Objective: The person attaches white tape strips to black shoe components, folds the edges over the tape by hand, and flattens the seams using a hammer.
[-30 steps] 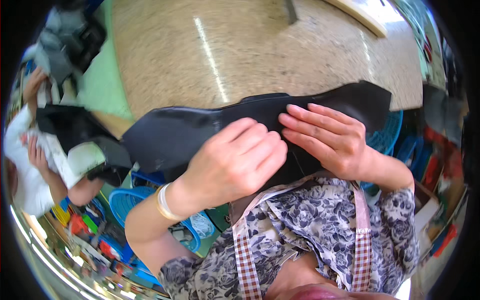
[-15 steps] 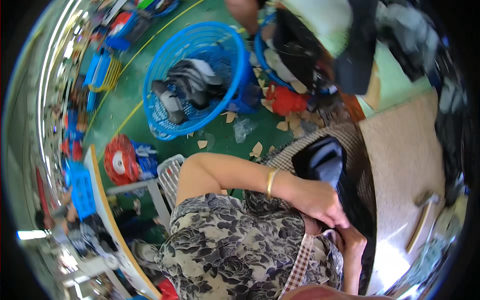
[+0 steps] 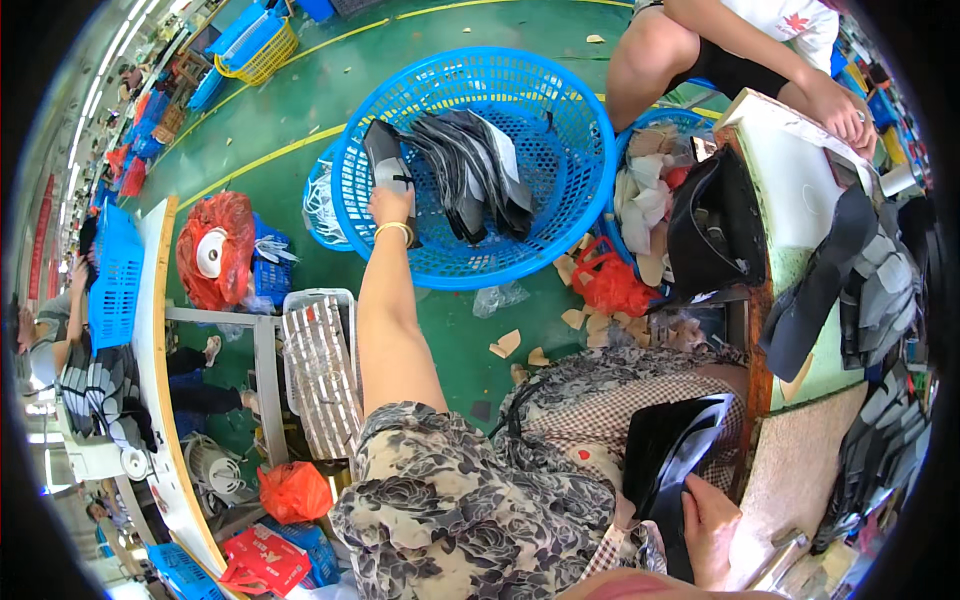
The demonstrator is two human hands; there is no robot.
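Observation:
My left hand [image 3: 392, 205], with a gold bangle at the wrist, reaches into a large round blue plastic basket [image 3: 470, 278]. Its fingers close on a flat dark-grey and black piece [image 3: 385, 150] against the basket's left inner wall. Beside that piece lies a fanned stack of black, grey and white flat pieces [image 3: 465, 170]. Over my lap, my right hand [image 3: 710, 522] grips a bundle of glossy black sheet pieces [image 3: 665, 450], thumb on top and fingers hidden beneath. Their exact kind is unclear.
A workbench [image 3: 812, 440] stands at my right, with grey-black strips [image 3: 880, 300] on it. A black open bag [image 3: 712, 235] hangs beside it. Another person's hand [image 3: 845, 118] rests at the bench's far end. Red bags [image 3: 215, 250] and a white-edged crate [image 3: 320, 365] stand left.
My left hand has left my right hand at my lap and stretched forward into the blue basket. The right hand keeps the black pieces. The view has shifted, bringing another person into sight.

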